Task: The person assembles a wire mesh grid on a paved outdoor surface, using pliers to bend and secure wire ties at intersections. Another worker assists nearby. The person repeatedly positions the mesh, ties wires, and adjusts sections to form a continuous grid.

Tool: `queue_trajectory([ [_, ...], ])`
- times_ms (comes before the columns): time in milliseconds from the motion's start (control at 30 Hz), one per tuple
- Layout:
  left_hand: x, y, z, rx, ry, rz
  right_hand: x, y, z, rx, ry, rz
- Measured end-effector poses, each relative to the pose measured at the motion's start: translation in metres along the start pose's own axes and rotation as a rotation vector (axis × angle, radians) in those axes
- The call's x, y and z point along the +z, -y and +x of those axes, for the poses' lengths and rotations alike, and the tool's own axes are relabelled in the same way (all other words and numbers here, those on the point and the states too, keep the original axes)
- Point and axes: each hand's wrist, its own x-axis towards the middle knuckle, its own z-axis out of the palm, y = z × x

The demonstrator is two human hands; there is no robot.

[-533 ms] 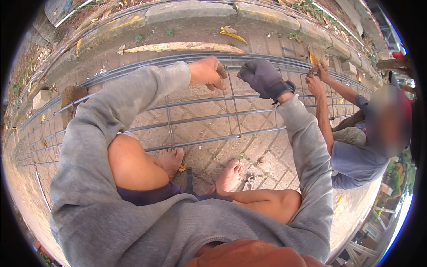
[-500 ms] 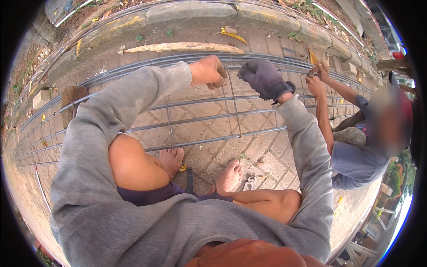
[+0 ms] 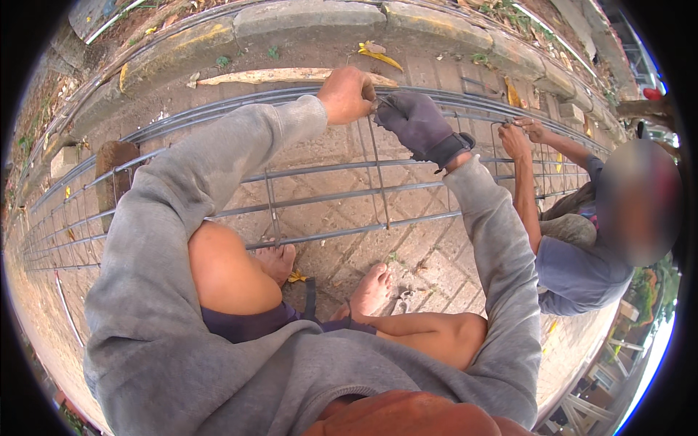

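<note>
My bare left hand [image 3: 347, 96] is at the far bars of a steel rebar cage [image 3: 320, 198], its thumb and fingers pinched at the top of a thin crosswise stirrup [image 3: 379, 171]. Close against its fingertips is my right hand [image 3: 416, 123], in a dark purple glove with a black wrist strap. Its fingers are closed too. Whatever lies between the fingertips of either hand is too small to make out. Long grey bars run left to right in front of me, and another stirrup [image 3: 272, 203] crosses them below my left sleeve.
At right a co-worker [image 3: 582, 247] holds both hands [image 3: 520, 136] to the same cage. A brown block [image 3: 115, 174] stands under the bars at left. A stone kerb [image 3: 313, 27] lines the far side. My bare feet [image 3: 371, 291] rest on brick paving [image 3: 429, 265].
My left hand has moved up and slightly right, and my gloved hand has shifted left. Their fingertips, apart before, now meet at the stirrup's top.
</note>
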Motion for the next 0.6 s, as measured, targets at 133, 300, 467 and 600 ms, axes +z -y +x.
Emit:
queue_trajectory([
  [133, 0.011, -0.003, -0.023, -0.054, -0.056, -0.127, 0.006, -0.001, 0.016, -0.085, -0.052, -0.245],
  [300, 0.025, -0.007, -0.013, -0.207, -0.217, -0.097, 0.006, 0.004, 0.042, -0.237, -0.041, -0.494],
  [467, 0.026, -0.006, -0.001, -0.343, -0.142, -0.093, -0.010, 0.012, 0.058, -0.046, -0.029, -0.457],
  [600, 0.025, -0.007, -0.003, -0.365, -0.133, -0.077, -0.011, 0.010, 0.069, -0.114, -0.028, -0.514],
])
